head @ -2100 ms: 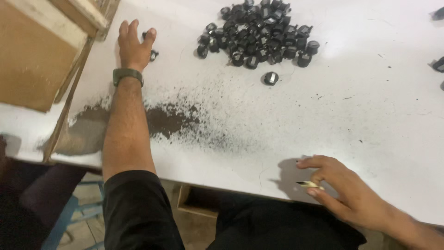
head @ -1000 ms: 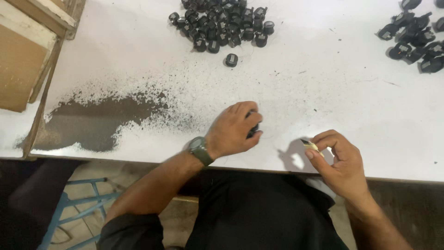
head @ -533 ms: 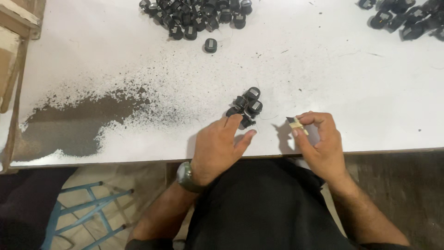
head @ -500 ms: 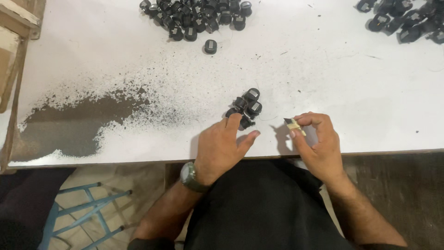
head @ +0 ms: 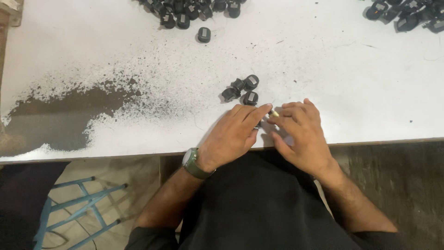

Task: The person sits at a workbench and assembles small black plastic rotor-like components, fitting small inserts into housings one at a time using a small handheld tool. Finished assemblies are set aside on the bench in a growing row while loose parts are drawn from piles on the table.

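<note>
My left hand [head: 233,134] and my right hand [head: 300,134] meet at the near edge of the white table [head: 323,69]. Between their fingertips is a small pale piece [head: 274,112], with a dark bit under my left fingers; the right hand pinches the pale piece. Just beyond my fingers lie three small black round parts [head: 243,89], close together on the table. A dark green watch [head: 193,164] is on my left wrist.
A heap of black parts [head: 185,9] lies at the far middle, with one loose part [head: 203,34] near it. Another heap [head: 407,14] sits at the far right. Dark powder [head: 69,115] is spread over the table's left. A blue frame [head: 74,203] stands below.
My left hand came back from the far left to the near edge and set a few black parts down. It has now closed in against my right hand's fingertips.
</note>
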Demonstrator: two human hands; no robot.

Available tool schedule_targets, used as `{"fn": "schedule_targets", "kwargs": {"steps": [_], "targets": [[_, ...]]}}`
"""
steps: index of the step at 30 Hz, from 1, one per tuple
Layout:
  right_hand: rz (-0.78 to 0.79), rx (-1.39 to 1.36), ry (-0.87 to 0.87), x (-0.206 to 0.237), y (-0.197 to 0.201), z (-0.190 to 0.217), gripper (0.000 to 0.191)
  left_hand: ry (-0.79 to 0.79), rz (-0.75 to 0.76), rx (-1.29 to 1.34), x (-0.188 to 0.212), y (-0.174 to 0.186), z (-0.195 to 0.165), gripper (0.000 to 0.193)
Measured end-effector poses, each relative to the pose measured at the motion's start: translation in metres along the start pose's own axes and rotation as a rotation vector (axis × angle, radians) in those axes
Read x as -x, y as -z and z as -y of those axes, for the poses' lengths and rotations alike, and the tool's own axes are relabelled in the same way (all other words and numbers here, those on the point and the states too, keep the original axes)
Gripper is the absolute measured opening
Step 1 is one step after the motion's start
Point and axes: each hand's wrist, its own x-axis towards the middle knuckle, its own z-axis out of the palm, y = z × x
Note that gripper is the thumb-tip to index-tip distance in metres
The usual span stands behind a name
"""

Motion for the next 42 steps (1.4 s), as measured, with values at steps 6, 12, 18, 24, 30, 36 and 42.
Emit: {"fn": "schedule_targets", "kwargs": {"steps": [6,12,18,24,30,36,42], "targets": [[-0.021,0.066,-0.027,-0.004,-0.013,0.01,0.048,0.065,-0.02,0.061,0.011,-0.008,-0.003,0.052],[-0.039,0.034,-0.04,-0.002,-0.017,0.007,0.045,-0.025,-0.091,-0.081,0.017,-0.008,-0.002,0.032],[-0.024,0.071,-0.057,-0.005,-0.016,0.013,0.042,-0.079,-0.133,-0.171,0.015,-0.007,-0.006,0.022],[-0.013,0.039,-0.052,-0.004,-0.018,0.013,0.04,-0.009,-0.138,-0.072,0.023,0.003,-0.005,0.014],[0.002,0.099,-0.041,0.0,-0.024,0.012,0.035,0.095,-0.226,-0.067,0.035,0.014,-0.003,0.025],[0.003,0.063,-0.021,-0.006,-0.024,0.018,0.054,0.165,-0.164,-0.095,0.036,0.007,0.003,0.037],[0.05,-0.019,-0.009,-0.012,-0.025,0.019,0.048,0.037,-0.16,-0.078,0.036,-0.004,0.004,0.045]]}}
